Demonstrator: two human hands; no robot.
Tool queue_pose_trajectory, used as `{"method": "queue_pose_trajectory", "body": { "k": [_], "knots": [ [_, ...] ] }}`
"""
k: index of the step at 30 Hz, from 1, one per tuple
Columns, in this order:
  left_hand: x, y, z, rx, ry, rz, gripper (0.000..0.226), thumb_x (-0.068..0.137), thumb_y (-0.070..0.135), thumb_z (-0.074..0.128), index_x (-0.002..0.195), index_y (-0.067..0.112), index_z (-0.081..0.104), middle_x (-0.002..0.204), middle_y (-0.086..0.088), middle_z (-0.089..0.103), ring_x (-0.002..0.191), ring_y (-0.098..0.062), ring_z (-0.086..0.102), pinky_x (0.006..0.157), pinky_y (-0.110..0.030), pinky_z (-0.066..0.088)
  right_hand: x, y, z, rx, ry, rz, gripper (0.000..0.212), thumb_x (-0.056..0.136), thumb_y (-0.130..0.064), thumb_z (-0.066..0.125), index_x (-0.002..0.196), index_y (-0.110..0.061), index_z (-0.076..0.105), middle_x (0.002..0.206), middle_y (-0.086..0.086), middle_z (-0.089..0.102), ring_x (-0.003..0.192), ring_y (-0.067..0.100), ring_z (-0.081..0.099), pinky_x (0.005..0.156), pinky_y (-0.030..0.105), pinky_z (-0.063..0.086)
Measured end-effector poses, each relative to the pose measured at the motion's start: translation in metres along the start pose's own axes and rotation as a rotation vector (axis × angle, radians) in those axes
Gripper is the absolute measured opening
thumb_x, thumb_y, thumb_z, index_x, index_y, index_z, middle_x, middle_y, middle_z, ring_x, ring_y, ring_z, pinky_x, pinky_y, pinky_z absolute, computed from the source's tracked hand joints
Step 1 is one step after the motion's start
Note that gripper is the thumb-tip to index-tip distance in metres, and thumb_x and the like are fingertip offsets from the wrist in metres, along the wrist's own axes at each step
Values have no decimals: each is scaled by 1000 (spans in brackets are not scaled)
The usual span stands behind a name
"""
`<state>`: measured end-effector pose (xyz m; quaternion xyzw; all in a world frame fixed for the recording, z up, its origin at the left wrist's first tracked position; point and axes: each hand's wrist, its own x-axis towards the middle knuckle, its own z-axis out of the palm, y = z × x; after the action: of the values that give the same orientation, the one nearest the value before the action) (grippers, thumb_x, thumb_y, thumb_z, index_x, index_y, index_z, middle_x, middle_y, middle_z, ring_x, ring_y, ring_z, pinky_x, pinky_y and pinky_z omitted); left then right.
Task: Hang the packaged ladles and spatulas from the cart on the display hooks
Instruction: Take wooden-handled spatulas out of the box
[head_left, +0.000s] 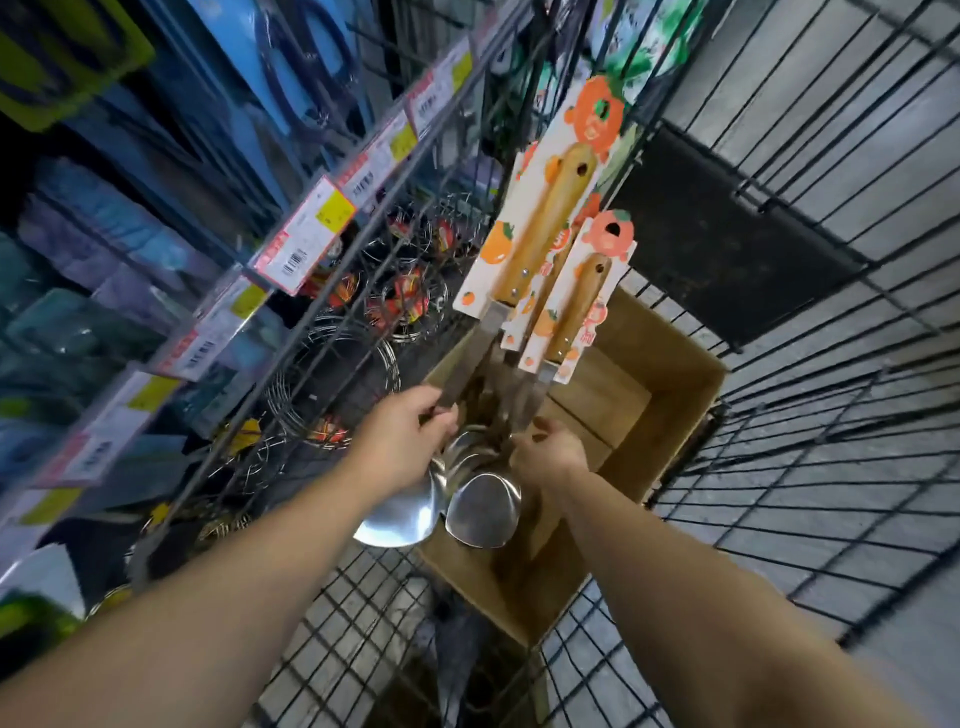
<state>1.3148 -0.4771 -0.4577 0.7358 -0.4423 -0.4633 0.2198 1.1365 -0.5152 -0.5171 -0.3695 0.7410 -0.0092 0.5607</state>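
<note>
1. Standing over the wire cart (779, 467), a person has both bare arms reaching down toward an open cardboard box (670, 415) inside it.
2. The left hand (410, 441) is curled shut around the flat metal shaft of the taller spatula (540, 228), fingers wrapped just above its steel bowl.
3. The right hand (545, 452) pinches the shaft of the shorter spatula (576, 312); thumb and fingertips are closed on the metal below the wooden handle.
4. Both utensils stand upright above the box, handles and orange-printed backing cards up, bowls hanging below the hands.
5. Price tags (306, 239) line the shelf rail on the left, with wire racks (337, 374) beneath.
</note>
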Motion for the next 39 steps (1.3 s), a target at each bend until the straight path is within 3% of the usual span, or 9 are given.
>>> {"method": "queue_pose_trajectory", "body": {
  "k": [5, 15, 20, 23, 28, 30, 32, 36, 39],
  "knots": [
    [-2, -9, 4, -63, -16, -70, 11, 89, 20, 64, 80, 26, 66, 77, 3, 70, 69, -20, 63, 61, -35, 48, 11, -3, 12, 31, 55, -14, 29, 92, -23, 64, 117, -11, 65, 110, 9, 71, 99, 27, 66, 87, 31, 51],
    [-41, 30, -24, 20, 3, 72, 16, 87, 24, 63, 82, 8, 65, 75, 0, 72, 78, -26, 69, 76, -49, 56, -66, -5, -19, 92, 130, -147, 27, 98, -17, 55, 125, -16, 58, 113, -1, 65, 105, 18, 61, 97, 34, 48],
    [-85, 65, -54, 78, 25, 191, 18, 90, 23, 61, 75, 12, 62, 72, 4, 70, 76, -21, 67, 75, -42, 54, -137, -21, -33, 32, 190, -298, 15, 97, -15, 54, 111, -13, 59, 91, -5, 63, 93, 21, 64, 73, 23, 50],
    [-116, 81, -74, 114, 82, 257, 25, 88, 33, 60, 75, 12, 61, 74, 0, 70, 75, -23, 65, 73, -41, 53, -183, -37, -42, 20, 214, -437, 10, 98, -15, 52, 106, -16, 57, 81, -11, 59, 75, 7, 59, 57, 13, 40],
    [-170, 103, -106, 100, 220, 367, 23, 90, 36, 57, 79, 16, 59, 75, -1, 68, 75, -22, 63, 74, -43, 51, -261, -60, -58, 13, 230, -675, 21, 99, -17, 51, 119, -13, 57, 97, -1, 67, 85, 15, 63, 64, 16, 44],
    [-200, 116, -119, 77, 254, 382, 22, 92, 34, 55, 77, 18, 56, 70, 3, 65, 73, -20, 63, 74, -45, 52, -295, -67, -65, 28, 211, -744, 17, 100, -17, 50, 114, -15, 58, 95, 1, 68, 85, 18, 65, 59, 10, 45],
    [-236, 130, -131, 52, 296, 401, 20, 95, 29, 53, 79, 18, 55, 69, 7, 65, 75, -19, 64, 76, -44, 52, -333, -71, -71, 23, 212, -825, 11, 99, -19, 50, 108, -19, 58, 90, -2, 68, 82, 17, 64, 64, 16, 48],
    [-319, 151, -145, 85, 426, 422, 25, 99, 31, 44, 78, 18, 48, 73, 4, 66, 73, -21, 62, 75, -43, 50, -392, -69, -79, -94, 225, -949, 13, 99, -26, 45, 104, -15, 52, 94, 8, 69, 87, 29, 65, 80, 46, 53],
    [-375, 149, -146, 87, 514, 416, 27, 99, 33, 41, 84, 11, 45, 77, -5, 66, 74, -30, 60, 74, -47, 49, -391, -65, -78, -162, 161, -970, 11, 84, -42, 52, 91, -39, 44, 90, 4, 67, 90, 33, 66, 78, 58, 54]
  ]
}}
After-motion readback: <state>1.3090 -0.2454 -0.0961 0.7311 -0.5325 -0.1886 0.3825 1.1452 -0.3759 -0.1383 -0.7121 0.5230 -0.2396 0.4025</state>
